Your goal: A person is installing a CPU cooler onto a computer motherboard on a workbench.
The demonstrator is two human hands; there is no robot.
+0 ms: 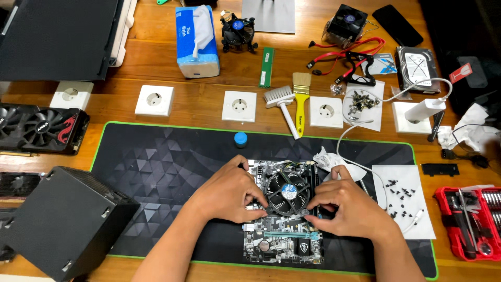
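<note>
Cooler fan (286, 191) — both hands (229, 192) on it

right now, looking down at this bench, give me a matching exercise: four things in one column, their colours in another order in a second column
Things:
1. brush handle
2. small cap above the motherboard
3. screwdriver kit case
4. wall sockets

Colours:
a. white
b. red
c. yellow
d. blue

Pairs: 1-c, 2-d, 3-b, 4-a
</note>
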